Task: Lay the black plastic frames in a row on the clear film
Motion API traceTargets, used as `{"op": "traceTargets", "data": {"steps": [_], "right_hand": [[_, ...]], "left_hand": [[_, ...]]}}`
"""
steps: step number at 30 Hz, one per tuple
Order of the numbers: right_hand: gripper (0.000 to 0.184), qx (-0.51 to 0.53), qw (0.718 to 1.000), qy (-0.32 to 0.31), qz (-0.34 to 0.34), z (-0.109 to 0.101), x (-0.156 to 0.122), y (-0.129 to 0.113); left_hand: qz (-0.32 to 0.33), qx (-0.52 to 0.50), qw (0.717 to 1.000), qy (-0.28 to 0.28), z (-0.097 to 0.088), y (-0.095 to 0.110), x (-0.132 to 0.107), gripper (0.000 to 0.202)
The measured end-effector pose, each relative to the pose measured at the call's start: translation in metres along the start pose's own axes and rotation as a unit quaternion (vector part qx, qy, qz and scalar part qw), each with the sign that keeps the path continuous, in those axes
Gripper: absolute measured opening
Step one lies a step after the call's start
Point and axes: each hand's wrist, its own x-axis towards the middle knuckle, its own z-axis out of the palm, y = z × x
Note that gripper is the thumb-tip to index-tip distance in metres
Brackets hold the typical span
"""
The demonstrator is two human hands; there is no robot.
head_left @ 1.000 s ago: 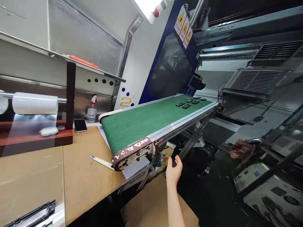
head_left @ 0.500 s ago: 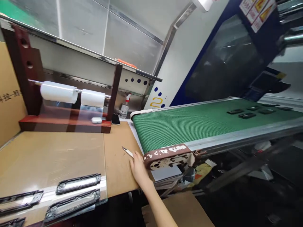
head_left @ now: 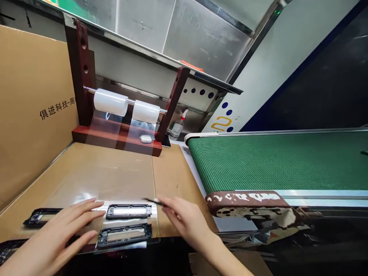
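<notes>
Several black rectangular frame parts lie on a strip of clear film at the near edge of the cardboard-covered table (head_left: 120, 172); one frame part (head_left: 128, 211) sits above another frame part (head_left: 123, 234), and a third frame part (head_left: 40, 216) is further left. My left hand (head_left: 63, 230) rests flat with fingers spread on the film between them. My right hand (head_left: 184, 220) pinches a thin knife (head_left: 151, 199), whose tip points left just above the upper right frame part.
A dark red wooden stand (head_left: 115, 140) at the back carries two clear film rolls (head_left: 110, 102), with a small white case (head_left: 145, 139) on its base. A spray bottle (head_left: 176, 130) stands behind. The green conveyor belt (head_left: 273, 161) fills the right; a cardboard box (head_left: 28, 107) walls the left.
The view swung left from the conveyor to the table. My right hand came up from below the belt, took the knife off the table and carried it to the frame parts. My left hand came into view.
</notes>
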Motion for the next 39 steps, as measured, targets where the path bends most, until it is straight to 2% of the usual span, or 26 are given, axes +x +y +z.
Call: {"op": "traceTargets", "data": {"steps": [3,6,9,13,21,27,31,39], "right_hand": [[0.027,-0.06,0.992,-0.051,-0.1,0.012,0.016,-0.025],[0.024,-0.09,0.985,-0.051,-0.136,0.034,0.027,-0.034],[0.023,-0.096,0.983,-0.046,-0.15,0.052,0.032,-0.034],[0.023,-0.087,0.984,-0.039,-0.153,0.06,0.036,-0.032],[0.025,-0.077,0.98,-0.077,-0.168,0.054,0.037,-0.03],[0.026,-0.092,0.974,-0.123,-0.167,0.047,0.036,-0.024],[0.027,-0.092,0.975,-0.134,-0.155,0.038,0.031,-0.018],[0.031,-0.089,0.975,-0.154,-0.136,0.019,0.018,-0.003]], "left_hand": [[0.096,0.115,0.989,0.001,-0.006,0.006,0.024,0.068],[0.155,0.16,0.975,0.013,-0.012,0.012,0.037,0.074],[0.17,0.174,0.97,0.019,-0.017,0.014,0.044,0.075],[0.176,0.183,0.967,0.011,-0.02,0.013,0.048,0.075],[0.174,0.19,0.966,0.004,-0.021,0.014,0.047,0.069],[0.165,0.198,0.966,-0.009,-0.02,0.013,0.045,0.075],[0.165,0.177,0.97,-0.012,-0.02,0.013,0.045,0.078],[0.125,0.116,0.985,-0.026,-0.017,0.01,0.042,0.077]]}}
